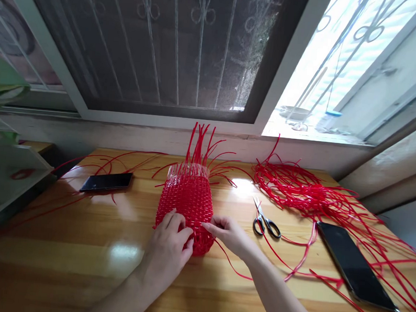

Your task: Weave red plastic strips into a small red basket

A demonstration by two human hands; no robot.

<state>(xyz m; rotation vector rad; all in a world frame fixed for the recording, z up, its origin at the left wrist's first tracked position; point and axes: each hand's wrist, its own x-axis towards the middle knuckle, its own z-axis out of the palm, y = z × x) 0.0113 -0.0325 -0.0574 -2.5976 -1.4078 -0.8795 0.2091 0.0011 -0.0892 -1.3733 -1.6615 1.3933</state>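
Note:
A red woven basket [186, 197] of plastic strips lies in front of me on the wooden table, its near end facing me. Loose strips [198, 145] stand up from its far end, beside a clear plastic band. My left hand [170, 242] is closed, its bent fingers gripping the basket's near end from the left. On the right side, my right hand [229, 232] pinches with thumb and forefinger at the weave, where a thin red strip seems to be held; the fingers partly hide it. Another red strip [231, 266] trails out below that hand.
Black-handled scissors [265, 223] lie right of my right hand. Beyond them is a tangled heap of red strips [295, 187]. A large dark phone or tablet [356, 264] lies at the right, a dark phone [107, 181] at the left. Behind the table is a barred window [171, 122].

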